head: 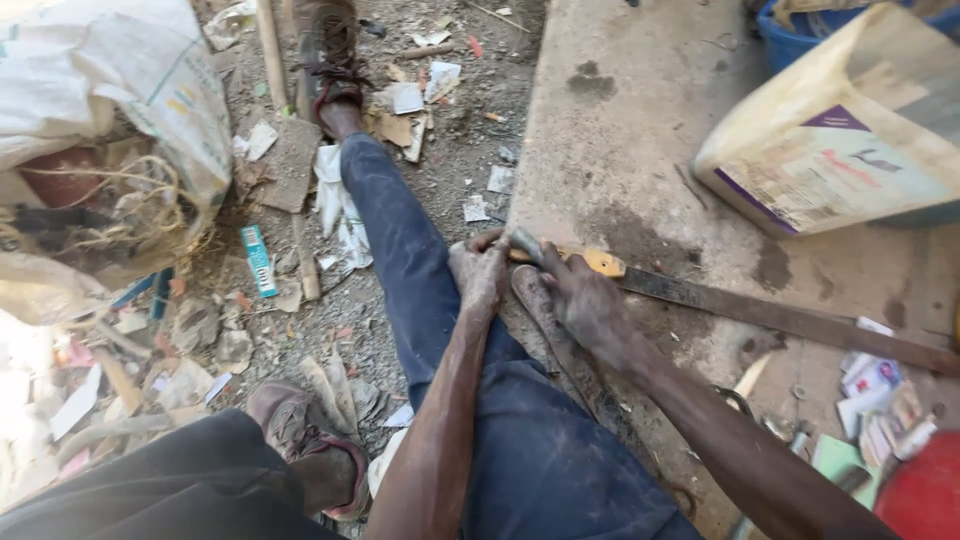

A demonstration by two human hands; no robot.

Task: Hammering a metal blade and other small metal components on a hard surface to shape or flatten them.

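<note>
A long machete lies on the concrete slab (640, 120), its dark blade (780, 318) running right and its yellow handle (603, 262) pointing left. My left hand (478, 272) is curled over the handle's end at the slab edge. My right hand (585, 300) lies across the handle, fingers closed around a small grey metal piece (525, 243) pressed against it. A dark curved strip (560, 350) runs under my right wrist along the slab edge. My blue-trousered leg (400, 230) stretches out below the hands.
A cream plastic jerrycan (850, 130) lies on the slab at right, with a blue tub (800, 35) behind it. A stuffed white sack (110, 130) sits at left. Paper scraps and rubble litter the ground. A red object (925, 495) and small cards (880, 400) are at bottom right.
</note>
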